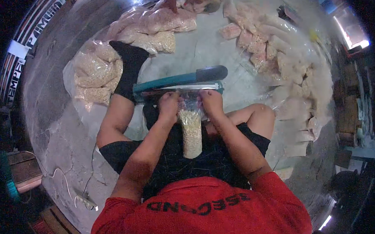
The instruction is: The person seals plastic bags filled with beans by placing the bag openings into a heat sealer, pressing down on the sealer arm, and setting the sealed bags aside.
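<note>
Between my two hands is a clear plastic bag (192,135) part-filled with pale, small pieces; what they are I cannot make out. My left hand (169,105) pinches one top corner of the bag, and my right hand (211,102) pinches the other. The bag's top edge lies at the front of a teal impulse sealer (165,81), whose long arm with a dark handle end is raised above its base. The filled part hangs down over my lap.
Filled clear bags lie in heaps at the left (98,72), at the top (163,25) and along the right (293,68). My sock-covered foot (130,63) is beside the sealer's left end. A cord with a power strip (87,202) lies on the floor at lower left.
</note>
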The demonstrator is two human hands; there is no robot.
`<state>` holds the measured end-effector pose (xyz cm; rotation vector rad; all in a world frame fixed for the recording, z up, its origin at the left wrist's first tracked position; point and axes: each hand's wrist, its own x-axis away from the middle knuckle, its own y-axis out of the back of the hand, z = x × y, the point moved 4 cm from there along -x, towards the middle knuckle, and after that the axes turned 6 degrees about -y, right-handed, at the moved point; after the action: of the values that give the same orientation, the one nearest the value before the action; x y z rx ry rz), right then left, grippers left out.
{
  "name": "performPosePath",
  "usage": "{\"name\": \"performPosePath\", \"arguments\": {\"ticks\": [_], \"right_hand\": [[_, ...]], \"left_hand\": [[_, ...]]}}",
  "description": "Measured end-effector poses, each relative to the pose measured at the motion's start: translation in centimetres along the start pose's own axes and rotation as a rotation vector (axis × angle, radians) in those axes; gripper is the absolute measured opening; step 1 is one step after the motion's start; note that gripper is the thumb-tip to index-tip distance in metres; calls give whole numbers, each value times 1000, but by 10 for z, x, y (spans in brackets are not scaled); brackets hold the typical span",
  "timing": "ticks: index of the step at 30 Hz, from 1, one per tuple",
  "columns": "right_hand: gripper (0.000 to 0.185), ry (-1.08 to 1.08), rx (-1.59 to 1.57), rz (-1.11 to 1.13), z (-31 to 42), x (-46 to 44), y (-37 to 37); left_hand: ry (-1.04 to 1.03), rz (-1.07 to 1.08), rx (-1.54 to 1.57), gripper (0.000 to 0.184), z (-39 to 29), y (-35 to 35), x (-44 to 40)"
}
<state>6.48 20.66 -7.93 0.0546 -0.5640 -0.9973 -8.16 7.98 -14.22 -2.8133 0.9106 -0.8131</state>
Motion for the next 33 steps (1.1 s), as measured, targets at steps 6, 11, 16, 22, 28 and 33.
{"name": "performPosePath", "arguments": {"ticks": [6, 11, 16, 22, 28, 33], "right_hand": [[37, 44, 30, 11, -13, -14, -4], [38, 36, 20, -3, -19, -19, -6], [36, 294, 329, -207, -7, -4, 14], [26, 782, 155, -568, 71, 59, 60], [29, 1010, 562, -569, 78, 44, 47], [28, 874, 579, -466, 36, 19, 45]], "left_hand": [[-58, 47, 144, 23, -4, -20, 19], [27, 49, 285, 26, 4, -25, 18], [-33, 86, 237, 27, 29, -18, -1], [-36, 52, 265, 22, 19, -23, 6], [15, 34, 255, 21, 7, -25, 14], [-223, 101, -104, 16, 9, -24, 9]]}}
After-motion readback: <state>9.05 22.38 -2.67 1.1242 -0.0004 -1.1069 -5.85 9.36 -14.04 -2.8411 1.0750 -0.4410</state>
